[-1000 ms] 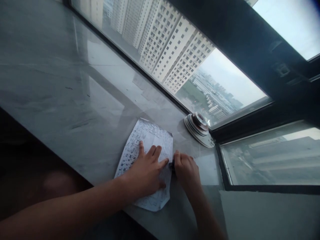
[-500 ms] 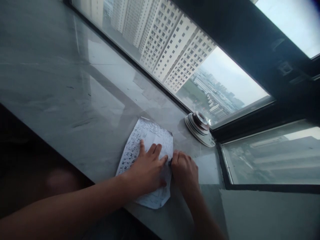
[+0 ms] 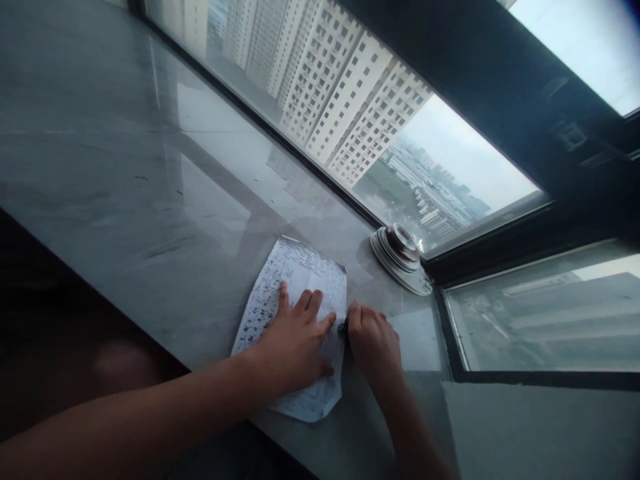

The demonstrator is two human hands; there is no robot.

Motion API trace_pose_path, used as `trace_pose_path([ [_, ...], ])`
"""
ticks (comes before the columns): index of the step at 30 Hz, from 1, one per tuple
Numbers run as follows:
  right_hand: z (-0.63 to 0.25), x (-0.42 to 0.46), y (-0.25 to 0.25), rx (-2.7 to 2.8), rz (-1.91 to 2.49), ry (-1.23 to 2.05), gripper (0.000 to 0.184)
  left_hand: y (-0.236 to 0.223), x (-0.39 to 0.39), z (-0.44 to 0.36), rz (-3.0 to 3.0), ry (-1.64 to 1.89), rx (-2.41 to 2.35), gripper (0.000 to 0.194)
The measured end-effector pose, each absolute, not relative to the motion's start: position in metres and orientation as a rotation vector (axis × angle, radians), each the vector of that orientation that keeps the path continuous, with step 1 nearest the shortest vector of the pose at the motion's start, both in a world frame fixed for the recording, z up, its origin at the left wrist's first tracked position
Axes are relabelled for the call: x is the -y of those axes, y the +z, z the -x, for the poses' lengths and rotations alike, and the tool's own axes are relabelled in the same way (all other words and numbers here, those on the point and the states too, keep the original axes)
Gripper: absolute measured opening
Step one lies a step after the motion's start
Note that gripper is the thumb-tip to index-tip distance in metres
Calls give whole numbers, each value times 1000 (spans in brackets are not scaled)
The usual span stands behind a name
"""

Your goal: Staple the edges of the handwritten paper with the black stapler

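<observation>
A white sheet of paper [image 3: 310,267] covered in dark handwriting lies on the grey marble sill, its corners bent or trimmed. My left hand [image 3: 297,340] rests flat on it with the fingers spread. At the sheet's right edge my right hand [image 3: 373,337] is closed around a small dark object [image 3: 343,327]. Only the tip of that object shows, against the paper's edge; the rest is hidden in the fingers, so its kind cannot be made out.
A stack of plates and small dishes [image 3: 397,250] stands in the corner by the window frame. The marble sill [image 3: 165,220] runs along the window, with a few dark specks on it. Its front edge drops off into shadow at lower left.
My right hand has shifted slightly to the right, and more of the dark object now shows at the paper's edge. My left hand stays in place on the sheet.
</observation>
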State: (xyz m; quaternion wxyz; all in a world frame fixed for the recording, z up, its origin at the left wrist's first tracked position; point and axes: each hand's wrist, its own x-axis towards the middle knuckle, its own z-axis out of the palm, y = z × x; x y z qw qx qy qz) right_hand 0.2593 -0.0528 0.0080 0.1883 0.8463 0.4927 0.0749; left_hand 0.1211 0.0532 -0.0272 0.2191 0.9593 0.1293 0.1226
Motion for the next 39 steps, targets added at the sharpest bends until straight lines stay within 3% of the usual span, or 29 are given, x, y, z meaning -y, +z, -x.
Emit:
trace_pose_path([
  [12,-237,35,-7,-1286,-2590,390,32,-28,-53,-121,-2651,341,-344,80],
  [19,-283,61,16,-1625,-2827,10,38,-33,-56,-120,-2683,347,-372,81],
  [22,-303,86,24,-1818,-2832,-270,25,-36,-56,-120,-2702,379,-364,85],
  [24,-310,101,21,-1897,-2808,-387,27,-35,-57,-122,-2705,426,-355,86],
  [26,-314,110,11,-1836,-2884,-282,26,-30,-63,-123,-2652,518,-361,72],
  [29,-316,112,-6,-1655,-3040,-40,24,-19,-86,-121,-2428,800,-428,34],
  [33,-313,105,-14,-1548,-3074,-8,29,-10,-143,-108,-2213,1180,-611,24],
  [39,-311,105,-16,-1427,-3063,-20,30,-20,-210,-86,-2057,1143,-902,21],
])
